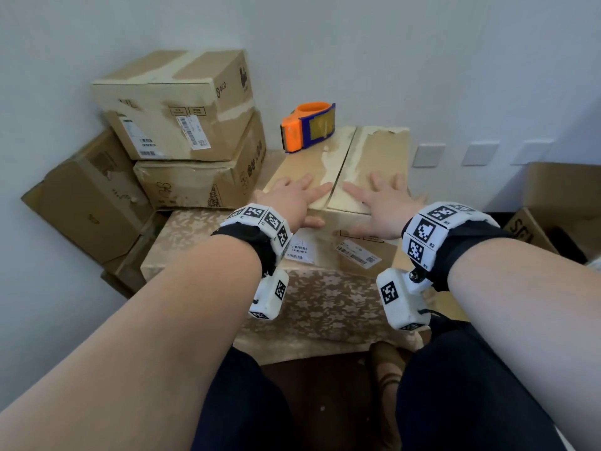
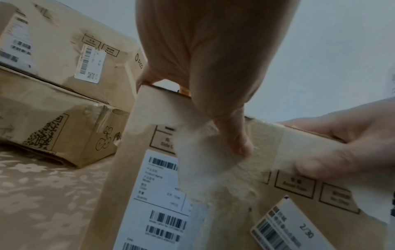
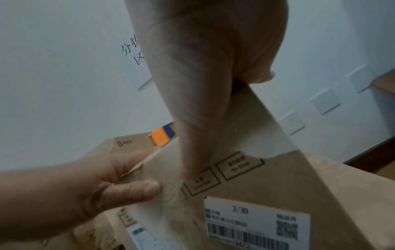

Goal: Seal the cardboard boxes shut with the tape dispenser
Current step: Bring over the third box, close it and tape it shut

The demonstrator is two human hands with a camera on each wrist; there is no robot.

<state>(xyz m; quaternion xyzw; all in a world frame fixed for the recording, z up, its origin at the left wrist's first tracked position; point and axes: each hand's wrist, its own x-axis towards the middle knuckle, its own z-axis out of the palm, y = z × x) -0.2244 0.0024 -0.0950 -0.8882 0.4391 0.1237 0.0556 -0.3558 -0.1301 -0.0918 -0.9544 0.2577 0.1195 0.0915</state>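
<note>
Nearest us, left hand (image 1: 286,198) and right hand (image 1: 382,203) lie flat with fingers spread on the flaps of the cardboard box (image 1: 325,252), thumbs down its front face. At the box's far left corner stands the orange tape dispenser (image 1: 307,126). Left, stacked boxes (image 1: 172,105).

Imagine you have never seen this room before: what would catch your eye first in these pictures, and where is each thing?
First, the orange and blue tape dispenser, standing at the far left corner on top of the cardboard box in the middle. Next, the left hand and right hand, spread flat on the box's two closed flaps either side of the seam, thumbs over its near edge. Then the stacked boxes against the wall on the left.
</note>
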